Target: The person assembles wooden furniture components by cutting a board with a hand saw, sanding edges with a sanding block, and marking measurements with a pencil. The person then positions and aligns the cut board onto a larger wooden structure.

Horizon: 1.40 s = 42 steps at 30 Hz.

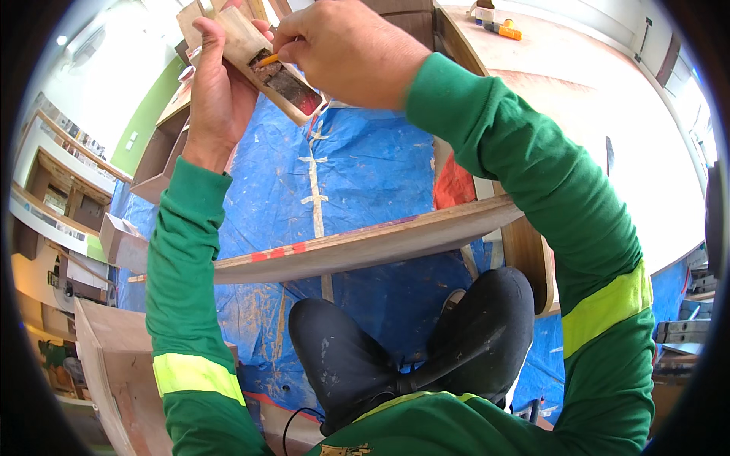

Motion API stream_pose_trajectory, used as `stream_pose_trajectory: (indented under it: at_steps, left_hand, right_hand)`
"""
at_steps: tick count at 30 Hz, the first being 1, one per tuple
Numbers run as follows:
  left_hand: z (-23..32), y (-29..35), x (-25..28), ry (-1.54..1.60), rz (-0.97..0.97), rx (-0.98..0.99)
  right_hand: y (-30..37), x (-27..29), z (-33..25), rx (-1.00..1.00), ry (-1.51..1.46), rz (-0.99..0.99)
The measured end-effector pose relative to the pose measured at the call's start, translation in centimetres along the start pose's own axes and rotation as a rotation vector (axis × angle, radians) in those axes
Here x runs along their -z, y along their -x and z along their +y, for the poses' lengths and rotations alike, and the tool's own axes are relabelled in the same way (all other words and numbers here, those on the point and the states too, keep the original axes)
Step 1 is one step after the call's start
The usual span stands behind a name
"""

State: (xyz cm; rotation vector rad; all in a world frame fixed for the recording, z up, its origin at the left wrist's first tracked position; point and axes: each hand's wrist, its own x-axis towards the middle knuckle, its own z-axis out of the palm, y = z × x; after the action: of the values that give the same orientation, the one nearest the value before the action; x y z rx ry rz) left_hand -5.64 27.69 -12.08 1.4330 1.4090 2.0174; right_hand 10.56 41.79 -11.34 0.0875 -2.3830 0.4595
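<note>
My left hand [220, 95] holds a pale wooden block [237, 39] up at the top of the view, thumb along its near side. A long hollow in the block is dark at one end and reddish at the other. My right hand [350, 55] pinches a thin orange-yellow stick [268, 60], which looks like a pencil. Its far end reaches into the hollow; whether it touches the bottom is hard to tell. Below both hands, a long wooden board [365, 245] with red marks on its edge lies across, in front of my knees.
A blue sheet [365, 167] with strips of tape covers the floor. To the right stands a large pale tabletop [547, 114] with an orange tube-shaped item [503, 30] on it. Wooden boxes [122, 243] stand at the left, and a red cloth-like piece [454, 185] lies beyond the board.
</note>
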Motion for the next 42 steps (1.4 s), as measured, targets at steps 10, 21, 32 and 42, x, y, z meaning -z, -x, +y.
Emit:
stream_pose_trajectory:
  at_steps: [10,21,32,42]
  left_hand:
    - [0.0,-0.1,-0.9,-0.056,-0.008,-0.020]
    - [0.3,-0.2,-0.6,-0.061,0.003,-0.054]
    - [0.1,-0.4,0.3,-0.008,0.039,-0.025]
    - [0.4,-0.5,-0.5,0.036,0.026,-0.047]
  right_hand:
    - [0.3,-0.6,0.4,0.085,0.196,0.059]
    - [0.1,-0.5,-0.1,0.101,0.234,0.065]
    - [0.3,1.7,-1.1,-0.018,0.113,-0.036]
    - [0.2,-0.6,-0.3,0.178,0.334,0.077]
